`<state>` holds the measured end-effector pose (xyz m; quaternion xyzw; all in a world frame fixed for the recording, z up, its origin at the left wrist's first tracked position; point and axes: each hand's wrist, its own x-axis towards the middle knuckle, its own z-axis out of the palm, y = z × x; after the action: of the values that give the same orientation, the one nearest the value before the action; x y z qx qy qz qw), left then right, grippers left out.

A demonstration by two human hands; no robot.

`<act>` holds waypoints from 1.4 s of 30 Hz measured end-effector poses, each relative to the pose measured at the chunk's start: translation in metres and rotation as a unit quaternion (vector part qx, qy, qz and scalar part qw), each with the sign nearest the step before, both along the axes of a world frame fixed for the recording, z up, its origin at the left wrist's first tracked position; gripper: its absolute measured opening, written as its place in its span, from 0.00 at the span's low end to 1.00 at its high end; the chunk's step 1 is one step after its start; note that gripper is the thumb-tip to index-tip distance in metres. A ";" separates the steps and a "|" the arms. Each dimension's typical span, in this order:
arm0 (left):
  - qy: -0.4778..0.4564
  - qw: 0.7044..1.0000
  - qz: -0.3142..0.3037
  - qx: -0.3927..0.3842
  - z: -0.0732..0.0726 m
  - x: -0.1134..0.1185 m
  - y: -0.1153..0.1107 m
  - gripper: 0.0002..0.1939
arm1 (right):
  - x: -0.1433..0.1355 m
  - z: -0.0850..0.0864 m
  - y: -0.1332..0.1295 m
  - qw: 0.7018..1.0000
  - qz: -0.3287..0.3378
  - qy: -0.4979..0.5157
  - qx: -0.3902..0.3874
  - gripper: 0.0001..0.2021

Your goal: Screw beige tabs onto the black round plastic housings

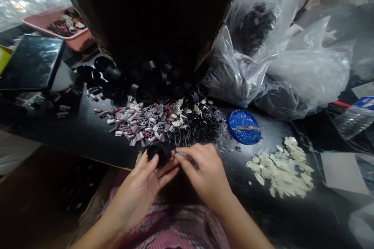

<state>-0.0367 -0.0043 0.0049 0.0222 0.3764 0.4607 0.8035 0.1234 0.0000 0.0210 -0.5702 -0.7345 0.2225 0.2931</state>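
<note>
- The black part (157, 151) you are holding is round and hollow like a short cup, dark all over, and sits just beyond the near edge of the surface (90, 132); its inner detail is lost in shadow.
- Your left hand (144, 181) grips it, thumb against its near side, with the other fingers loosely spread below and to its right.
- Your right hand (204, 167) has thumb and forefinger pinching a small greyish piece (180, 153) just right of the black part; it is too small to make out.
- The surface in front of you is black and slightly glossy.
- Beyond your hands lies a heap of grey pieces with red ends (143, 122); small black parts and springs (201, 128) adjoin it on the right.
- Farther right you have a blue lid (244, 118) smeared with something glossy, a thin stick across it, then a pile of flat cream pieces (283, 167).
- More black cups (144, 95) lie at the far side, before a large dark box (152, 19).
- Clear plastic bags (315, 66) stand far right; far left are a pink tray (37, 21) of mixed parts and a dark-screened device (32, 62).
</note>
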 end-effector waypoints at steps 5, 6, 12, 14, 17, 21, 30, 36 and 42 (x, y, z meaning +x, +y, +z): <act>0.011 1.000 -0.011 0.021 -0.001 0.007 0.001 0.06 | 0.001 0.000 -0.005 1.000 -0.007 0.008 -0.013 0.04; 0.019 0.999 -0.018 0.029 -0.002 0.008 0.000 0.06 | 0.002 0.000 -0.006 1.000 -0.007 0.004 -0.012 0.05; 0.135 0.983 -0.053 0.111 -0.014 0.000 -0.015 0.07 | 0.012 -0.001 -0.010 0.998 -0.032 -0.011 -0.044 0.06; 0.147 0.979 -0.078 0.117 -0.016 0.000 -0.016 0.08 | 0.016 -0.004 -0.007 0.995 -0.064 -0.044 -0.065 0.07; 0.136 0.983 -0.065 0.102 -0.014 0.008 -0.005 0.09 | 0.015 -0.008 0.004 0.986 -0.071 -0.129 -0.076 0.08; 0.115 0.988 -0.004 0.099 -0.007 0.021 0.018 0.08 | 0.005 -0.010 0.023 0.971 -0.082 -0.218 -0.060 0.08; 0.084 0.989 0.052 0.109 -0.006 0.018 0.020 0.06 | 0.004 -0.007 0.039 0.964 -0.065 -0.246 -0.071 0.08; 0.083 0.989 0.064 0.105 -0.005 0.019 0.020 0.06 | -0.005 -0.003 0.043 0.959 -0.052 -0.268 -0.070 0.09; 0.089 0.988 0.081 0.093 -0.004 0.017 0.019 0.06 | -0.009 -0.003 0.045 0.954 -0.051 -0.288 -0.063 0.08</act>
<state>-0.0194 0.0143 0.0006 0.1076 0.4022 0.5531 0.7216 0.1145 0.0450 0.0182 -0.6641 -0.7421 0.0799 0.0435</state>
